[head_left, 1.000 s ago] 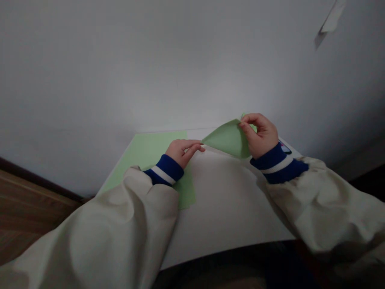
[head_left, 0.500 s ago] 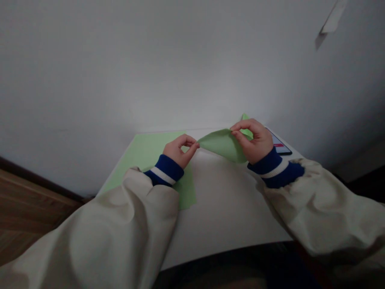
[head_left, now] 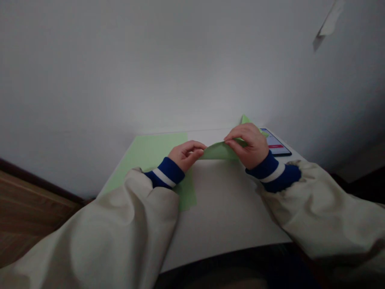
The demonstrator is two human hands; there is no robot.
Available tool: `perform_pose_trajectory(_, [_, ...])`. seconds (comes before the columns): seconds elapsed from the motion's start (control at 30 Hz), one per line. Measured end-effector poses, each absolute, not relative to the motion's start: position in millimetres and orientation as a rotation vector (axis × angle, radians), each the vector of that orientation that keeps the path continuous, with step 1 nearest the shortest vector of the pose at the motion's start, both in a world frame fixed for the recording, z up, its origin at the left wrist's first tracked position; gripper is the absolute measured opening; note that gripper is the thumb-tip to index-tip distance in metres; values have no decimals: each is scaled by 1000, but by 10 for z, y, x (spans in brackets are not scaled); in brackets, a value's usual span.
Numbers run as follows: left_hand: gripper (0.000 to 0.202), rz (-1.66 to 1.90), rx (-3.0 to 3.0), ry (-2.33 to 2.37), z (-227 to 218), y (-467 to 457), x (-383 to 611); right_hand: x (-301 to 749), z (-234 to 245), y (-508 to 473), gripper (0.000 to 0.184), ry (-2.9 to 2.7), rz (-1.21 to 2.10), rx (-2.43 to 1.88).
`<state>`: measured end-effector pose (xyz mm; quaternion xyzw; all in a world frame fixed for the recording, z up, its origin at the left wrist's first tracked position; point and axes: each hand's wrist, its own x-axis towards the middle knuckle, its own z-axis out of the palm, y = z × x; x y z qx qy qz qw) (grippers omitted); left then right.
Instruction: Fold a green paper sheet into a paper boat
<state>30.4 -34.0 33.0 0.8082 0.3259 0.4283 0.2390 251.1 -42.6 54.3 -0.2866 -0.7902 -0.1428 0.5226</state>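
Observation:
A folded piece of light green paper lies low over the white table, held between both hands. My left hand pinches its left tip with curled fingers. My right hand is closed over its right part, fingers pressing down on the fold. A small green corner sticks up behind my right hand. Under my left wrist lies a flat green sheet.
A phone with a lit screen lies on the table just right of my right hand. A white wall stands right behind the table. Wooden floor shows at the left. Something pale hangs on the wall at the top right.
Both hands have brought the folded green paper down from a raised, open shape to nearly flat on the table. My right hand has moved left and down; the phone now shows.

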Motion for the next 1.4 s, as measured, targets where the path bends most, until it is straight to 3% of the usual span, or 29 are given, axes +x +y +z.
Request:
perform_pose_trajectory(0.23, [32,852,2774,931,387,-330,288,2438,597,-483,7,-2058,-250,-593])
perform_pose_trajectory(0.37, [40,830,2795,1090,384,-316,288,2432,592,-475,3,-2024,-258,-713])
perform_pose_trajectory(0.53, [46,1098,2372,1399,358,-338,290,2490,466,-376,48,-1757,-245,-892])
perform_pose_trajectory(0.67, [50,1184,2040,1392,309,-315,292,2488,319,-287,68,-1576,235,-964])
perform_pose_trajectory(0.87, [49,1226,1765,1322,281,-299,322,2464,249,-270,43,-1625,819,-941])
perform_pose_trajectory(1.13, [43,1312,1682,1131,285,-299,353,2544,295,-300,31,-1662,669,-1147])
perform_pose_trajectory(1.27, [53,1463,1567,1016,248,-274,375,2543,284,-278,35,-1489,650,-1122])
perform_pose_trajectory(1.4, [34,1455,1611,1001,254,-267,368,2556,255,-247,34,-1465,565,-1119])
